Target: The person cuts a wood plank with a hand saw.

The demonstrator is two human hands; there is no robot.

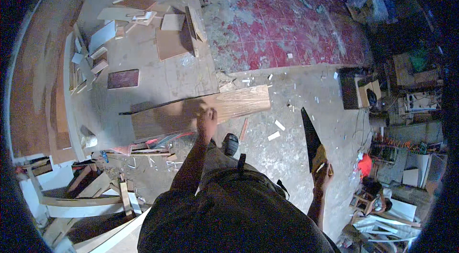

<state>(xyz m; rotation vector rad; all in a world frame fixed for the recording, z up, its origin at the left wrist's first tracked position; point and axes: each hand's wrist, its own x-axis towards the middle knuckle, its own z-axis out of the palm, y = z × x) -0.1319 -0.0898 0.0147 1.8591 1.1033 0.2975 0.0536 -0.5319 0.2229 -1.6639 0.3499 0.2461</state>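
A long light-brown wooden board (244,100) lies across the edge of the worktable, its right end jutting out past it. My left hand (207,118) is on the board near its middle, fingers curled against the upper face by the near edge. Out to the right, over the floor, my right hand (322,176) is closed round the yellowish handle of a handsaw (311,138). The saw's dark blade points away from me and is apart from the board. A thin dark strip (138,111) shows along the board's far left edge.
The worktable (167,78) carries a dark red block (123,79) and several wood offcuts (174,42). Scrap boards (91,200) are heaped at the lower left. Small pale offcuts (273,136) litter the concrete floor. Boxes (368,93) and clutter line the right side.
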